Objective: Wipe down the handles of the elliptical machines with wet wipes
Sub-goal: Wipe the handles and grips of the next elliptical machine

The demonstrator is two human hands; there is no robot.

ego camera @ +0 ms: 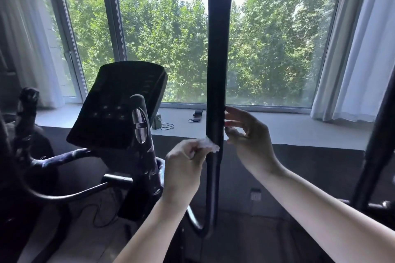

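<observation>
Black foam covers the tall upright handle [218, 60] that runs down the centre of my frame, from the top edge to the bend near the bottom. My left hand [186, 164] sits just left of it at lower centre, its fingers [193, 152] curled and pinching a crumpled white wet wipe [208, 145], which presses against the handle's left side. My right hand [250, 134] is on the handle's right side at centre right, fingers [232, 111] spread apart and relaxed, their tips at the handle's edge; I cannot tell whether they touch it. The dark console [117, 102] of the elliptical stands at centre left, a short grip [140, 117] with a metal sensor plate in front of it. Behind, across the frame, a windowsill [288, 128] carries a small dark object [197, 113], with green trees beyond the window [277, 38].
</observation>
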